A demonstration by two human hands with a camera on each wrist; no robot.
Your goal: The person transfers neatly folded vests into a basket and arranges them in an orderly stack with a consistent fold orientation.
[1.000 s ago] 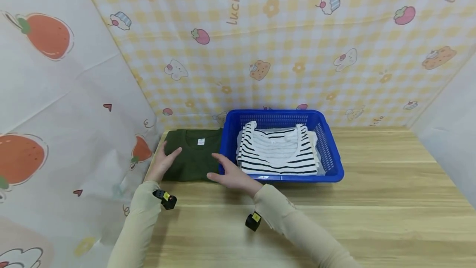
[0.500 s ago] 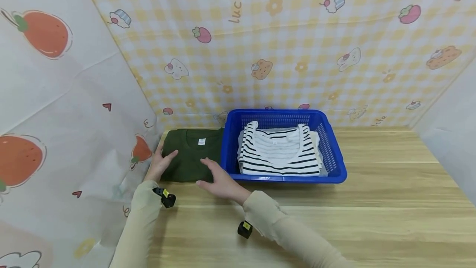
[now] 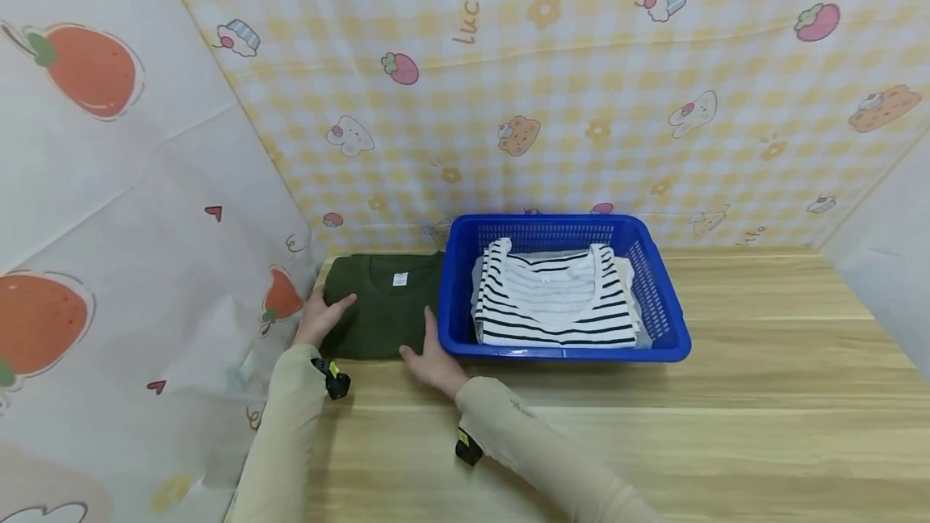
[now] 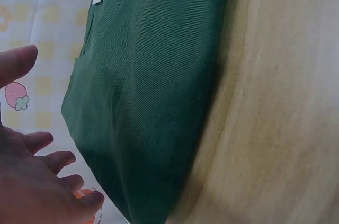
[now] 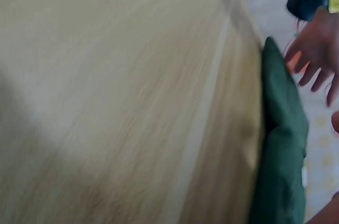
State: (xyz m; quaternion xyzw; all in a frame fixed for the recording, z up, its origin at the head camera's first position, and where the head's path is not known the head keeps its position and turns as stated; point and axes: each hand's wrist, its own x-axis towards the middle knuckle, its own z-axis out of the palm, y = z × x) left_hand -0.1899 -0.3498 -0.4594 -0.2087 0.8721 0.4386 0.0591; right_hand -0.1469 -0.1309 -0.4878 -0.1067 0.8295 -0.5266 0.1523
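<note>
A folded dark green shirt (image 3: 381, 309) with a white neck label lies at the table's back left. My left hand (image 3: 320, 320) is at its left edge, thumb spread over the fabric in the head view. The left wrist view shows that hand (image 4: 42, 181) with fingers apart, beside the shirt (image 4: 153, 86). My right hand (image 3: 433, 360) is at the shirt's front right corner, thumb and fingers spread, close beside the blue basket (image 3: 567, 353). In the right wrist view, the shirt's thick folded edge (image 5: 280, 144) stands along the table, with my left hand (image 5: 318, 49) beyond it.
The basket holds a folded black-and-white striped top (image 3: 555, 305) over other pale folded clothes. A white printed sheet (image 3: 182, 224) rises at the left, and a yellow checked cloth (image 3: 523, 79) hangs behind the wooden table (image 3: 581, 442).
My right hand has moved left and lower, from near the basket's edge to the shirt's front right corner. My left hand stays by the shirt's left edge. The head view has shifted slightly.
</note>
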